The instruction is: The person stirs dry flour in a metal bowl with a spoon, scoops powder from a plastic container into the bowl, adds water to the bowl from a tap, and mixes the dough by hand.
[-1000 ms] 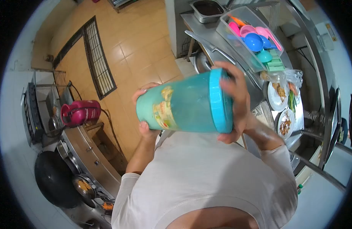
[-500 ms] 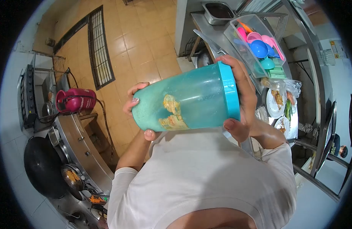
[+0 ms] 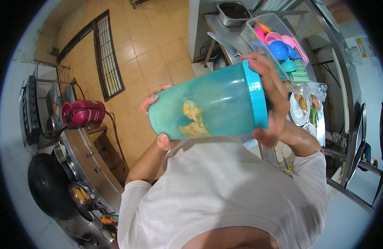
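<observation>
A translucent teal plastic jar [image 3: 224, 106] is held on its side in front of my chest, with a worn yellowish label on its wall. Its bright blue screw lid [image 3: 255, 95] points right. My left hand [image 3: 161, 120] grips the base end, with fingers over the far side and thumb at the near edge. Round the lid is my right hand [image 3: 276, 99], its fingers at the upper rim and its thumb at the lower one. Whatever lies inside the jar is too cloudy to make out.
On the right counter, a clear bin [image 3: 278, 45] holds colourful scoops and cups, near a plate of food [image 3: 299, 108] and a steel pan [image 3: 233, 13]. To the left are a magenta gas cylinder [image 3: 84, 113], a large black wok [image 3: 50, 186] and a steel stove unit [image 3: 92, 162].
The jar has shifted slightly right in view, its lid end a little higher. My right hand's fingers have moved on the lid. The left hand keeps its grip on the base.
</observation>
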Action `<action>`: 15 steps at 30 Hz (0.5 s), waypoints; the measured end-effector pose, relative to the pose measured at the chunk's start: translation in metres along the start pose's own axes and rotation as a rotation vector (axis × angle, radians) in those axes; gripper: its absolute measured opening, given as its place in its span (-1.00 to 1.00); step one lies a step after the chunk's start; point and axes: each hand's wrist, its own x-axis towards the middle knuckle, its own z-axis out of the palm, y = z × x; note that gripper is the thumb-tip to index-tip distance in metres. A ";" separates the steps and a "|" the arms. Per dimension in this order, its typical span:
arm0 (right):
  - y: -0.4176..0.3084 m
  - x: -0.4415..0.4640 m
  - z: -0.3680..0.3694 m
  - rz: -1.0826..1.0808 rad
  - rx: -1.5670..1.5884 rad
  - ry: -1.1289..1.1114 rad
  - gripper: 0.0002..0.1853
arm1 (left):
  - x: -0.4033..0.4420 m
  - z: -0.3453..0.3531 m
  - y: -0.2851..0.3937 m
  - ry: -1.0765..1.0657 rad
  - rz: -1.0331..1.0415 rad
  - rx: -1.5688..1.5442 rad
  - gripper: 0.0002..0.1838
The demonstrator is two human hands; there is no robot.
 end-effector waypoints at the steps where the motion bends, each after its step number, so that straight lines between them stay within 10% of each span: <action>1: 0.000 0.000 0.000 -0.009 -0.005 0.006 -0.03 | -0.001 0.000 0.000 0.013 -0.023 -0.022 -0.11; 15: -0.005 0.024 -0.014 -0.160 -0.161 -0.103 -0.02 | 0.018 -0.001 0.023 0.029 -0.466 -0.166 -0.04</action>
